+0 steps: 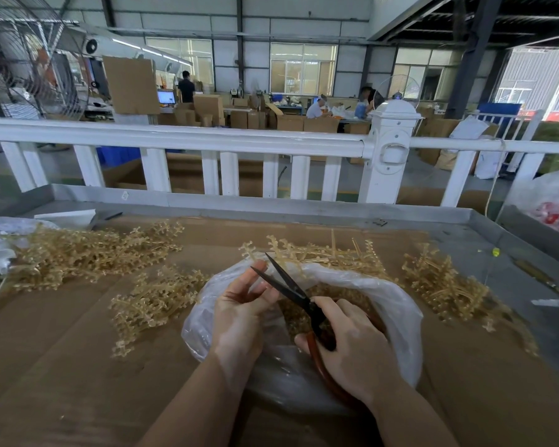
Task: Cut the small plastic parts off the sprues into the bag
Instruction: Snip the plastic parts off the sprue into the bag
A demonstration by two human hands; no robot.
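Nearest: two bare forearms reach in from the near edge over a sheet of brown cardboard [78, 366] covering the table. Right hand [355, 346] is closed round the red-brown handles of the scissors [299, 298]; blades are parted, tips pointing far-left. Left hand [242, 317] is palm-up w/ fingers curled in, one fingertip lying between the blades; can't tell whether it pinches a sprue or anything else. Both hands sit over a clear plastic bag [397, 304], mouth open, w/ a heap of cut tan parts [346, 296] inside.

Around the bag, on the cardboard: tan sprues w/ parts on, in loose piles – one just left of the bag [152, 298], a big one far-left [88, 253], one behind the bag [329, 253], one at right [442, 282]. A crumpled clear bag lies at the far-left edge [0, 253].

Beyond the cardboard, the grey metal table rim [271, 206], then a white railing [188, 140] w/ a capped post at right. Behind it: a factory hall w/ cardboard boxes [252, 119], a large cage fan at far left [29, 59], people at benches, windows along the back wall.
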